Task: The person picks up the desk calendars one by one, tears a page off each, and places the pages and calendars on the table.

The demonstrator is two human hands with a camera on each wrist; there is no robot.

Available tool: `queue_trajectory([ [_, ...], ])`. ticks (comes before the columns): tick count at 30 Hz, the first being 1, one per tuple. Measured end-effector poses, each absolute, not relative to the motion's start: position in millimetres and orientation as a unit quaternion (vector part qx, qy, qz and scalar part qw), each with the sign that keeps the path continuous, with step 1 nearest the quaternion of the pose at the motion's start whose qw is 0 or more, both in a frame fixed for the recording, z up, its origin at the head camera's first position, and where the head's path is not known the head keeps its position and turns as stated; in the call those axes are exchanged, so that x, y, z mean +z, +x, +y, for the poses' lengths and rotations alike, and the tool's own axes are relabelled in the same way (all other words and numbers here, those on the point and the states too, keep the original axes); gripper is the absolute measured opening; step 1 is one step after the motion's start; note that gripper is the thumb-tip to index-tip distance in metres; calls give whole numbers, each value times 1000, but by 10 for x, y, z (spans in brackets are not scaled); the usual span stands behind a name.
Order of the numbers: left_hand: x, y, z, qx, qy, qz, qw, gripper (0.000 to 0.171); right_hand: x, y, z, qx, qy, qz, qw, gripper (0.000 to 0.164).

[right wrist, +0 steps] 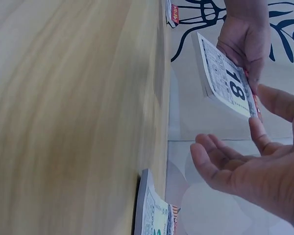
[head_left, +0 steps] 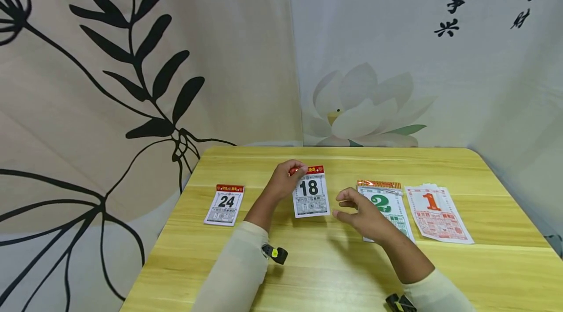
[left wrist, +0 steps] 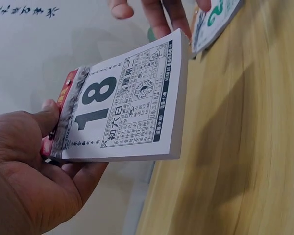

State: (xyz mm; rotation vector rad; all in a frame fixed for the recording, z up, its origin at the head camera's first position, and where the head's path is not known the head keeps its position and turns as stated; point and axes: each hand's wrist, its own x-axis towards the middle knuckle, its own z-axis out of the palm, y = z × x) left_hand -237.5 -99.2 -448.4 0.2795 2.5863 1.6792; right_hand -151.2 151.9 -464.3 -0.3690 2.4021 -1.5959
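My left hand (head_left: 285, 182) grips a thick tear-off calendar pad (head_left: 311, 200) by its red top edge, thumb over the front. The pad shows a black 18 and is tilted above the table; its page block shows in the left wrist view. My right hand (head_left: 361, 213) is just to the pad's right, fingers spread and loosely bent, holding nothing. Behind that hand lies a calendar pad with a green 2 (head_left: 398, 211), partly covered by it in the head view. In the right wrist view, the thumb and index finger of my right hand (right wrist: 259, 161) overlap the pad's top corner.
A smaller calendar pad with a black 24 (head_left: 225, 206) lies on the left of the wooden table (head_left: 316, 273). At the right lies a calendar sheet stack with a red 1 (head_left: 444, 219). Printed cloth curtains (head_left: 246, 57) hang behind the table.
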Motion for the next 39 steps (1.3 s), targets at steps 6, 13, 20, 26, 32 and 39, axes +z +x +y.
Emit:
queue_trajectory([
  [6, -4504, -2355, -891, 551, 98, 828, 25, 24, -4648, -1527, 1523, -565, -171, 795, 137, 40],
  [13, -4540, -2364, -799, 544, 109, 831, 34, 26, -4661, -1527, 1548, -581, -182, 779, 150, 44],
  [20, -4557, -2359, -736, 541, 105, 833, 41, 29, -4678, -1520, 1555, -587, -172, 777, 148, 38],
  [26, -4556, -2365, -676, 551, 102, 828, 32, 29, -4673, -1527, 1572, -566, -170, 796, 134, 34],
  [32, -4508, -2344, -632, 561, 79, 823, 31, 28, -4690, -1534, 1566, -574, -159, 793, 131, 35],
  [39, -4508, -2330, -614, 574, 64, 816, 38, 29, -4649, -1511, 1563, -573, -145, 797, 127, 33],
])
